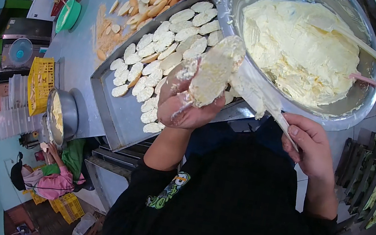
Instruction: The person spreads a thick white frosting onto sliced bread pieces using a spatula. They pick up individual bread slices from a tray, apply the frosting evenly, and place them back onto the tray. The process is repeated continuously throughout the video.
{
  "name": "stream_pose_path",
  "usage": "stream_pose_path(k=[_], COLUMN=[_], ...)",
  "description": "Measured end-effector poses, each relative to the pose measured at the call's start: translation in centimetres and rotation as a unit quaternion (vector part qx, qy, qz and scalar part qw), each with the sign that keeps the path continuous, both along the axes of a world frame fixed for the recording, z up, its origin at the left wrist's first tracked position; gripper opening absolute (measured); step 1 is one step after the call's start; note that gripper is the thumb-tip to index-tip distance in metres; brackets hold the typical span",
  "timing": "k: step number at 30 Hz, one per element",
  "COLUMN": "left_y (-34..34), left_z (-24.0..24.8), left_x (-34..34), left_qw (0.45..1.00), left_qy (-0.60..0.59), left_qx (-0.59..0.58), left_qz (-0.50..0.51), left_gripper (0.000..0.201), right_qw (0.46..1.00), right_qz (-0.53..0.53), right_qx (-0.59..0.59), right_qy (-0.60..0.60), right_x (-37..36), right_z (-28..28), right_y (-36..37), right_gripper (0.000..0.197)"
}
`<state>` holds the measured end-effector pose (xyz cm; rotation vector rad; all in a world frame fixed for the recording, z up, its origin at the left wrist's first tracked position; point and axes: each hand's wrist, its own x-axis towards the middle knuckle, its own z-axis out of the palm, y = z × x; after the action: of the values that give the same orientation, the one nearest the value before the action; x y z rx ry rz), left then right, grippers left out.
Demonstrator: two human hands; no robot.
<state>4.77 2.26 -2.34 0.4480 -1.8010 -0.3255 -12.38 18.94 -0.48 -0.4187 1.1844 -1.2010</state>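
My left hand point(182, 109), smeared with cream, is closed around an oval slice of bread point(213, 75) that is coated with pale yellow cream. In my right hand point(310, 146) is the handle of a white spatula point(261, 102), whose cream-covered blade touches or lies close against the slice's right side; the exact contact is hidden. Beneath my left hand a metal tray point(115, 111) bears rows of cream-coated slices. A large metal bowl point(224, 5) stands to the right, heaped with pale cream point(297, 51).
A white spatula point(366, 50) and a pink handle point(368, 81) stick out of the bowl. Plain bread slices point(152, 1) and crumbs lie beyond the tray. To the left are a green basin point(68, 15), another metal bowl point(67, 115) and a person in pink point(57, 183).
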Motion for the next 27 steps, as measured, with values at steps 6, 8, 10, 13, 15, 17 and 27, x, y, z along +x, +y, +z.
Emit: stream_pose_path(k=[6, 8, 10, 13, 15, 17, 27], left_y=[-0.7, -0.9, -0.7, -1.2, -1.3, -1.1, -3.5], left_z=[-1.0, -1.1, -0.5, -0.9, -0.7, -1.2, -6.5], left_x=[0.5, 0.2, 1.4, 2.0, 2.7, 4.4, 19.1], left_qw=[0.994, 0.981, 0.983, 0.978, 0.983, 0.993, 0.935], left_qy=[0.006, 0.066, -0.01, -0.011, -0.058, -0.091, 0.139], left_qx=[-0.104, -0.15, -0.143, -0.157, -0.133, -0.05, 0.316], left_qz=[-0.043, -0.099, -0.111, -0.137, -0.111, -0.051, 0.087], left_gripper=[0.038, 0.039, 0.04, 0.037, 0.041, 0.049, 0.048], right_qw=[0.988, 0.984, 0.981, 0.978, 0.979, 0.983, 0.725], right_qz=[-0.024, -0.025, -0.032, -0.044, -0.042, -0.048, -0.388], right_qx=[-0.027, -0.018, -0.003, 0.013, 0.002, -0.02, -0.192], right_qy=[-0.15, -0.173, -0.191, -0.203, -0.199, -0.179, 0.536], right_x=[-0.3, -0.5, -0.6, -0.8, -0.8, -1.1, -8.8], right_z=[-0.7, -0.7, -0.7, -0.7, -1.1, -1.2, -2.6], right_y=[0.7, 0.8, 0.9, 0.8, 0.6, 0.3, 2.0], right_gripper=[0.03, 0.03, 0.03, 0.029, 0.027, 0.03, 0.035])
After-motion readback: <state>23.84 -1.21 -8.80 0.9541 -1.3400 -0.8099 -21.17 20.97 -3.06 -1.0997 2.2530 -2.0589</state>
